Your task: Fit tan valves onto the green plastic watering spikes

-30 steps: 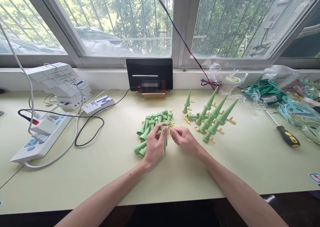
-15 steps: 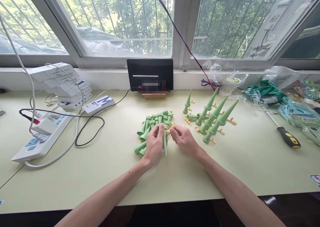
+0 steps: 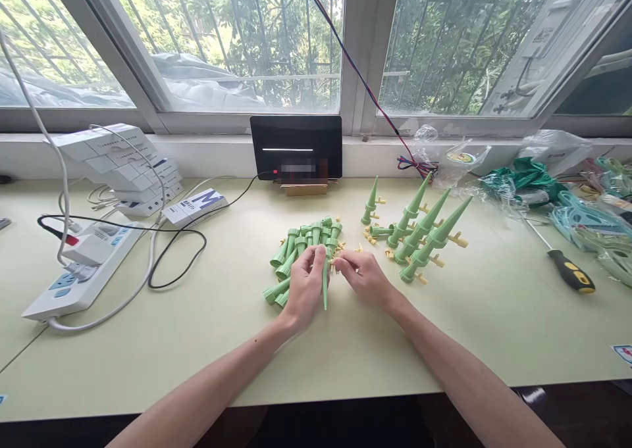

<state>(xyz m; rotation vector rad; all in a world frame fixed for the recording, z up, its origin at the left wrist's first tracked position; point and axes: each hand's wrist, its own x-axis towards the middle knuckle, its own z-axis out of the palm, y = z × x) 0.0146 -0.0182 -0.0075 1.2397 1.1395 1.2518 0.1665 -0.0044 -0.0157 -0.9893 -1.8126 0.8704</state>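
My left hand (image 3: 307,283) is closed around a green plastic watering spike (image 3: 325,289), its pointed tip toward me. Close beside it, my right hand (image 3: 363,273) pinches a small yellow valve (image 3: 332,264) at the spike's side; the fingers partly hide it. Behind my left hand lies a pile of green spikes (image 3: 311,232), with some yellow pieces among them. To the right, several green spikes with yellow valves (image 3: 427,237) stand tip up in a slanting row. Loose yellow valves (image 3: 368,237) lie between the pile and that row.
A tablet (image 3: 297,147) stands by the window. On the left are a power strip (image 3: 81,270), stacked white boxes (image 3: 133,165) and a looping black cable (image 3: 205,241). A screwdriver (image 3: 567,270) and plastic-wrapped items (image 3: 528,181) lie at the right.
The spike in my left hand has turned slightly, its tip shifting a little left. My right fingers have shifted slightly at the yellow valve. The rest looks the same.
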